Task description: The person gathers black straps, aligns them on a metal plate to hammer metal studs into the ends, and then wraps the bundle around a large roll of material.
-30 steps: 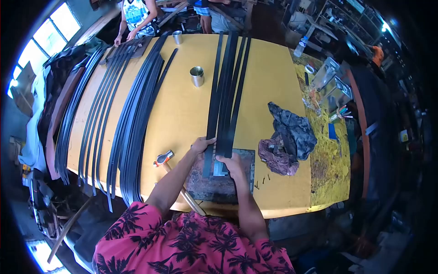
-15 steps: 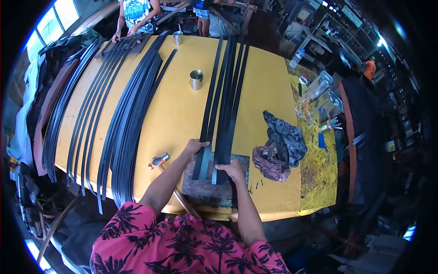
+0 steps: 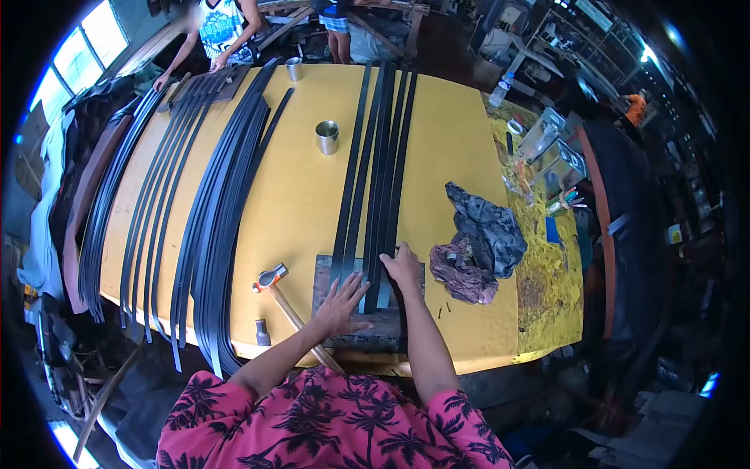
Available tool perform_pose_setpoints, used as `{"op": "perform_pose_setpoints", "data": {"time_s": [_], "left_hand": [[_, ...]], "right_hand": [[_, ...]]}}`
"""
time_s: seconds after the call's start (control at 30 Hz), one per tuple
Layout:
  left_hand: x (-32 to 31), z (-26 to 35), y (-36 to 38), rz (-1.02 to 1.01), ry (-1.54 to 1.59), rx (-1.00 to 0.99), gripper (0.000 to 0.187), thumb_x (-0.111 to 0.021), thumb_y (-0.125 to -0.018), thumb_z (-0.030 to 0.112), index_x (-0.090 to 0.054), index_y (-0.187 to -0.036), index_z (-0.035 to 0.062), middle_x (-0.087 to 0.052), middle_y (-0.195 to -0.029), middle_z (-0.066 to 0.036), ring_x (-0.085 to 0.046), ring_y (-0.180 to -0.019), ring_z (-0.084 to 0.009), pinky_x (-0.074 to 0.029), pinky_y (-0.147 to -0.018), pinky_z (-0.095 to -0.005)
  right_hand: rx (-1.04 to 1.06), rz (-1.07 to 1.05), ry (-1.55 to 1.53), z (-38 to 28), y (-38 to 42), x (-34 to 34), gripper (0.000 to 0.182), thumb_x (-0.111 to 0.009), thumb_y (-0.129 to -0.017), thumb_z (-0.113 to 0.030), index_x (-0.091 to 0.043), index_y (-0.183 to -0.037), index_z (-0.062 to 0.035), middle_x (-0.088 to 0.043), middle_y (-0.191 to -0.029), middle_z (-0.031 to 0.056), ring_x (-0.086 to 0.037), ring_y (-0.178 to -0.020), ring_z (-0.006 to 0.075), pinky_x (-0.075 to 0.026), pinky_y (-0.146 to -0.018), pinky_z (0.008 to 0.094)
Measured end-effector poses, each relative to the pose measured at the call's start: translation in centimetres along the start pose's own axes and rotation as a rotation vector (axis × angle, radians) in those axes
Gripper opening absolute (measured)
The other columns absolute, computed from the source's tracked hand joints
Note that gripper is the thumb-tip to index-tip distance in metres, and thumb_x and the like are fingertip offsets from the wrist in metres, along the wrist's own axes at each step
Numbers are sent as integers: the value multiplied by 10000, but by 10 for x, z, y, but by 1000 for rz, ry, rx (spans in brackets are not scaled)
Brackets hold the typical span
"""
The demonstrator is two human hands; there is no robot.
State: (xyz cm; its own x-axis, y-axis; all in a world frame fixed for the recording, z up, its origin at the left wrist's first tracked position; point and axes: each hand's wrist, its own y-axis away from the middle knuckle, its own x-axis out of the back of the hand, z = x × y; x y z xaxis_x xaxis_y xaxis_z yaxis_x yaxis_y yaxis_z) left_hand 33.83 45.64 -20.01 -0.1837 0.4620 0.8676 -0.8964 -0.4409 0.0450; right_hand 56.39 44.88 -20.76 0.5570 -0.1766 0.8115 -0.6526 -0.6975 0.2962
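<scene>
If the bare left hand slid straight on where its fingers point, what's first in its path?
Probably the middle group of long, flat black strips, just up and right of the left hand; bumping them or passing over is unclear.

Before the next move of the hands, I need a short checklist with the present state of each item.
1. Left hand at near ends of central black strips: ok, fingers spread.
2. Right hand at the strips' right edge: ok.
3. Near ends over dark board: ok.
4. Near ends level: cannot tell, left hand covers some.
5. Hammer clear of left forearm: not ok, they cross in view.
6. Crumpled cloths apart from strips: ok.
</scene>
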Motion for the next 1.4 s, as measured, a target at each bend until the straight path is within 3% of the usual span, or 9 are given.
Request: {"op": "perform_pose_setpoints", "data": {"time_s": [0.03,0.3,0.57,0.97,1.07,1.13,1.4], "left_hand": [[-5,-2,0,-17,-38,-5,931,-600,-837,645,-295,-1518,89,-230,-1593,-163,-143,-1496,-333,-133,-1186,-574],[-4,-14,-18,-49,-115,-130,858,-536,-880,633,-299,-1522,115,-251,-1597,-121,-188,-1485,-332,-120,-1187,-577],[3,-27,-22,-52,-202,-204,831,-533,-858,656,-344,-1509,174,-293,-1581,-101,-223,-1472,-331,-130,-1182,-584],[-11,-16,-32,-51,-191,-240,872,-475,-877,686,-357,-1487,74,-311,-1561,-145,-216,-1475,-307,-141,-1187,-552],[-17,-11,-38,-43,-149,-265,853,-509,-878,658,-343,-1498,96,-297,-1569,-143,-221,-1473,-320,-132,-1183,-570],[-16,-11,-42,-68,-246,-303,833,-412,-914,677,-346,-1497,86,-287,-1578,-132,-214,-1477,-300,-133,-1192,-547],[-7,-12,-48,-107,-262,-322,810,-454,-902,663,-339,-1508,138,-293,-1577,-113,-223,-1473,-304,-135,-1187,-560]], "right_hand": [[-1,0,-2,0,-1,2,634,-736,-769,-399,-556,-1240,-14,-642,-1172,257,-609,-1123,405,-492,-938,485],[18,46,127,18,9,22,543,-714,-748,-288,-589,-1210,-30,-692,-1026,234,-661,-1010,392,-516,-885,490],[102,121,208,8,16,14,506,-683,-793,-221,-565,-1239,-13,-628,-1104,238,-630,-1035,401,-520,-881,478],[109,66,111,22,7,14,507,-712,-789,-237,-576,-1244,-59,-614,-1157,221,-601,-1094,389,-483,-946,472],[112,76,83,25,6,18,487,-708,-791,-230,-583,-1231,-62,-615,-1155,214,-591,-1110,383,-472,-960,468],[108,88,69,28,6,17,476,-706,-792,-227,-588,-1223,-63,-618,-1149,208,-587,-1118,381,-468,-965,465],[140,128,-3,36,2,14,441,-707,-783,-211,-604,-1186,-64,-618,-1113,210,-581,-1102,388,-468,-950,463]]}}
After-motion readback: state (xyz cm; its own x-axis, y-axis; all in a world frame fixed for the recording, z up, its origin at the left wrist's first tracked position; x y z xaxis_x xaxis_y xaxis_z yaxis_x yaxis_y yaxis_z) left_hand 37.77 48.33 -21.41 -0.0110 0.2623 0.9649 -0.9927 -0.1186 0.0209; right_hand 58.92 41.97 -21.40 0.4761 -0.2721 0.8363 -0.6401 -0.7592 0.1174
